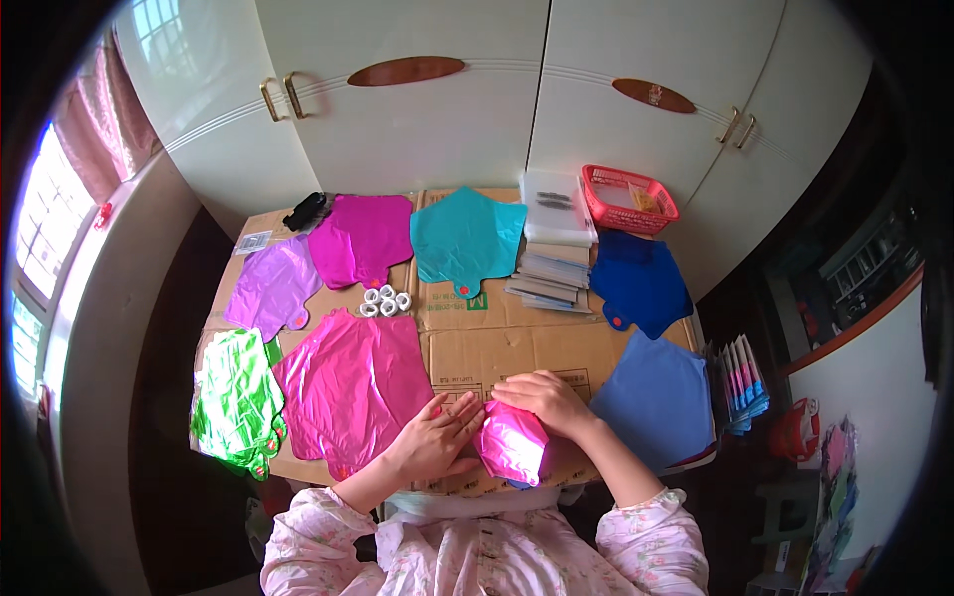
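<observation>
A folded shiny pink foil balloon (513, 445) lies near the table's front edge, between my two hands. My left hand (437, 434) rests at its left side, fingers stretched out and pointing toward it. Across its upper right lies my right hand (545, 400), fingers extended flat and touching the foil. Neither hand grips it. Just left of my left hand a larger pink foil balloon (353, 382) is spread flat. To the right of my right hand are flat light-blue foil balloons (656, 397). A bit of dark blue shows under the folded pink one.
Cardboard (482, 348) covers the table. Around it lie green (237, 397), lilac (270, 283), magenta (363, 238), teal (467, 238) and dark-blue (643, 283) foil balloons. White ribbon rolls (386, 301), stacked cards (549, 276), clear bags (556, 221) and a red basket (631, 221) stand among them.
</observation>
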A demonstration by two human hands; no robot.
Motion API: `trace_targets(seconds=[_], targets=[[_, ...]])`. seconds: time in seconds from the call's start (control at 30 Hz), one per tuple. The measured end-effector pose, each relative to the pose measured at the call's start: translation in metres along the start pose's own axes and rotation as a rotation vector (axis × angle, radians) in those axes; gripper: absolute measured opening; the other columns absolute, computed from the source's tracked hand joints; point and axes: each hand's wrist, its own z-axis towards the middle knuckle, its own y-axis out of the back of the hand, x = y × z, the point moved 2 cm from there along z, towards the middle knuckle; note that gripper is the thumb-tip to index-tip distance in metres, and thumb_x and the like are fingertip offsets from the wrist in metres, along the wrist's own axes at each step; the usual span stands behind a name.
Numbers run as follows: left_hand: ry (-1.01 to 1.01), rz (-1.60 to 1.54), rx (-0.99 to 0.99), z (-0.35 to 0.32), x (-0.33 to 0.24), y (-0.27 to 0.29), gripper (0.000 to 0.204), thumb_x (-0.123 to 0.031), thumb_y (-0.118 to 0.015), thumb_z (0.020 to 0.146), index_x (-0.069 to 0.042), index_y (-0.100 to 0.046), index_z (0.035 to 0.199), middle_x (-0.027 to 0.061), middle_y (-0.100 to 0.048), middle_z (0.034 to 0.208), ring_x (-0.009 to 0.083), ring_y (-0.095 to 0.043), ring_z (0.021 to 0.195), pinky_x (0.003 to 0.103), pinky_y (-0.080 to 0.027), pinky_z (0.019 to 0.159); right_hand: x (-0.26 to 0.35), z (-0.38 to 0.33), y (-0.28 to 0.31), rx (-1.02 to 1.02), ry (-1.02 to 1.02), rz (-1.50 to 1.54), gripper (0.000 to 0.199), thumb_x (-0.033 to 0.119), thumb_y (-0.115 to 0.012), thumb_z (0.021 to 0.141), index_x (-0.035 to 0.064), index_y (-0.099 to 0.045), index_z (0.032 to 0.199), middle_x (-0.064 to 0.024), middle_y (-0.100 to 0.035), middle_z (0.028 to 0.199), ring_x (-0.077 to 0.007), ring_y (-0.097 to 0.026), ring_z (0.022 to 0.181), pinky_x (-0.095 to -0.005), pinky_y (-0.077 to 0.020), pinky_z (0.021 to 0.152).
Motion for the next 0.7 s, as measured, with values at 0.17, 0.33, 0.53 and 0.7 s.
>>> trace_targets(seconds=[0.17, 0.33, 0.53, 0.7], targets=[[0.012, 0.040, 0.009, -0.005, -0.002, 0.000, 0.069, -0.050, -0.051, 0.087, -0.004, -0.041, 0.138, 0.0100, -0.044, 0.141, 0.0228, -0.032, 0.137, 0.047, -0.020, 0.111, 0.001, 0.002, -0.006, -0.036, 0.122, -0.084, 0.024, 0.012, -0.056, 0.082, 0.0134, -0.070, 0.102, -0.0007, -0.067, 0.109, -0.0160, -0.061, 0.108, -0.0298, -0.0477, 0.085], [0.013, 0.080, 0.042, -0.014, -0.004, 0.001, 0.069, -0.052, -0.047, 0.089, -0.005, -0.039, 0.139, 0.0072, -0.040, 0.144, 0.0197, -0.028, 0.138, 0.045, -0.021, 0.111, 0.002, 0.003, -0.005, -0.028, 0.154, -0.110, 0.023, 0.012, -0.056, 0.082, 0.0129, -0.070, 0.100, -0.0007, -0.068, 0.109, -0.0153, -0.061, 0.109, -0.0296, -0.0482, 0.083], [0.040, 0.124, 0.004, -0.022, -0.010, 0.000, 0.067, -0.052, -0.052, 0.086, -0.010, -0.043, 0.137, 0.0080, -0.043, 0.140, 0.0235, -0.035, 0.133, 0.046, -0.030, 0.104, 0.002, 0.003, -0.003, -0.015, 0.179, -0.135, 0.022, 0.012, -0.056, 0.083, 0.0137, -0.070, 0.099, -0.0002, -0.068, 0.109, -0.0144, -0.061, 0.108, -0.0280, -0.0482, 0.082], [0.046, 0.115, -0.014, -0.026, -0.014, -0.001, 0.063, -0.052, -0.052, 0.087, -0.014, -0.044, 0.137, 0.0086, -0.042, 0.141, 0.0227, -0.033, 0.134, 0.045, -0.031, 0.103, 0.001, 0.002, -0.002, 0.017, 0.181, -0.162, 0.024, 0.014, -0.054, 0.085, 0.0161, -0.069, 0.104, 0.0014, -0.067, 0.111, -0.0139, -0.060, 0.110, -0.0288, -0.0470, 0.084]])
